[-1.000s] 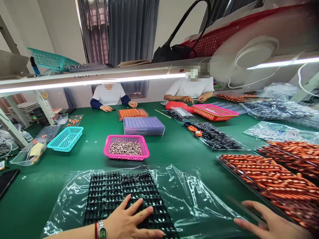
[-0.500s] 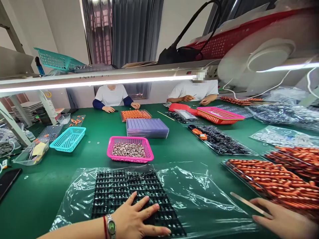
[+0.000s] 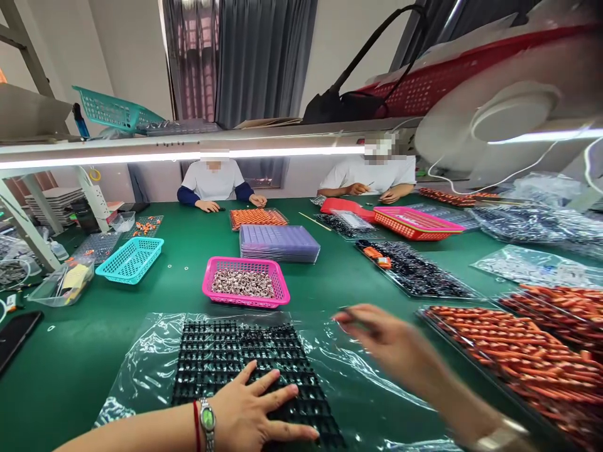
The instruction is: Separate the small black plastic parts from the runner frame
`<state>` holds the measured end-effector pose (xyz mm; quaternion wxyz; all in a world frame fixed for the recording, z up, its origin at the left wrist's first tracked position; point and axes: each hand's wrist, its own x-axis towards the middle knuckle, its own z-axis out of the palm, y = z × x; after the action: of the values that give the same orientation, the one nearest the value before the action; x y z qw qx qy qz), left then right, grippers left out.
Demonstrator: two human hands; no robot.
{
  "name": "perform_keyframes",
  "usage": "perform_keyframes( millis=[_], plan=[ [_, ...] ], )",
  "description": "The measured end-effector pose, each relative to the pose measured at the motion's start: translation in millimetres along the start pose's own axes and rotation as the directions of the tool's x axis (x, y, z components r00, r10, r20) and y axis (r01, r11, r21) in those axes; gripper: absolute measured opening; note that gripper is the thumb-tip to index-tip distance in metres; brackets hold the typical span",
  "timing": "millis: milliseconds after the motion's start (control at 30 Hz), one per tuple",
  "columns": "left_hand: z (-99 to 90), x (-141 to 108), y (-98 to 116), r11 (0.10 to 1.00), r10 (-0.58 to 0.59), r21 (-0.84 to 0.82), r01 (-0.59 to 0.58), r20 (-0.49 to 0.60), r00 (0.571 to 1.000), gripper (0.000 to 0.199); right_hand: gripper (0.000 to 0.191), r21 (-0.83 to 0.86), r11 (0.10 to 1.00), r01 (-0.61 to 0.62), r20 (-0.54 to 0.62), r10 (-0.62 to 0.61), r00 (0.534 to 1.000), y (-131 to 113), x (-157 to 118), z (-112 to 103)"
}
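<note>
My left hand (image 3: 254,408) lies with spread fingers on a black grid of small parts (image 3: 235,351), near its lower edge. The grid rests on a clear plastic sheet (image 3: 141,370) over the green table. Above the sheet's right part, my right hand (image 3: 377,333) is blurred, its fingers drawn together; something thin and dark seems to be between them, too smeared to name. A pink basket (image 3: 285,294) of small metal rings (image 3: 242,284) sits just beyond the grid.
Trays of orange parts (image 3: 522,351) and dark parts (image 3: 419,267) lie at the right. A stack of clear trays (image 3: 280,243) and a turquoise basket (image 3: 132,258) stand farther back. Two people (image 3: 211,182) sit across the table, beneath a shelf with a light (image 3: 282,152).
My right hand has moved left and away from me, from beside the orange parts to over the sheet. The pale stick it held no longer shows clearly. My left hand remains on the grid.
</note>
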<state>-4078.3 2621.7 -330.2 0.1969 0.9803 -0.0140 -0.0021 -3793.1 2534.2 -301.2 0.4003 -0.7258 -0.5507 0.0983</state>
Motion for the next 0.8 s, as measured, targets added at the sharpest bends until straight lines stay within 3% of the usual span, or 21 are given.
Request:
perform_keyframes(
  millis=[67, 167, 267, 400, 600, 700, 767, 800],
  plan=[
    [0.7, -0.2, -1.0, 1.000, -0.002, 0.020, 0.002, -0.005, 1.000, 0.064, 0.026, -0.077, 0.980, 0.186, 0.345, -0.148, 0.927, -11.8, 20.0, 39.5],
    [8.2, -0.7, -6.4, 0.994, 0.021, 0.111, -0.018, -0.030, 0.999, 0.061, 0.020, -0.109, 0.969, 0.221, 0.465, -0.147, 0.873, -15.0, 44.6, 81.6],
    [19.2, -1.1, -14.3, 0.972, 0.066, 0.228, -0.051, -0.062, 0.996, 0.054, 0.020, -0.118, 0.969, 0.217, 0.488, -0.134, 0.863, -7.4, 59.9, 95.8],
    [27.7, -0.8, -20.5, 0.954, 0.088, 0.293, -0.058, -0.090, 0.992, 0.052, 0.018, -0.108, 0.969, 0.222, 0.490, -0.142, 0.860, 0.6, 67.1, 96.0],
    [26.4, 0.7, -19.6, 0.959, 0.062, 0.283, -0.033, -0.096, 0.993, 0.048, 0.029, -0.065, 0.980, 0.190, 0.374, -0.152, 0.915, -1.6, 60.1, 95.1],
    [15.5, 2.9, -13.3, 0.984, 0.044, 0.176, -0.028, -0.088, 0.995, 0.045, 0.030, 0.004, 0.988, 0.155, 0.325, -0.148, 0.934, -7.5, 52.6, 87.4],
    [2.5, 5.2, -7.4, 0.997, -0.073, 0.014, 0.078, -0.207, 0.976, 0.041, 0.030, 0.067, 0.988, 0.140, 0.313, -0.154, 0.937, -14.7, 44.9, 79.1],
    [-4.9, 6.4, -4.8, 0.980, -0.196, -0.100, 0.174, -0.305, 0.932, 0.036, 0.030, 0.092, 0.987, 0.135, 0.308, -0.157, 0.938, -19.6, 40.1, 74.6]
  ],
)
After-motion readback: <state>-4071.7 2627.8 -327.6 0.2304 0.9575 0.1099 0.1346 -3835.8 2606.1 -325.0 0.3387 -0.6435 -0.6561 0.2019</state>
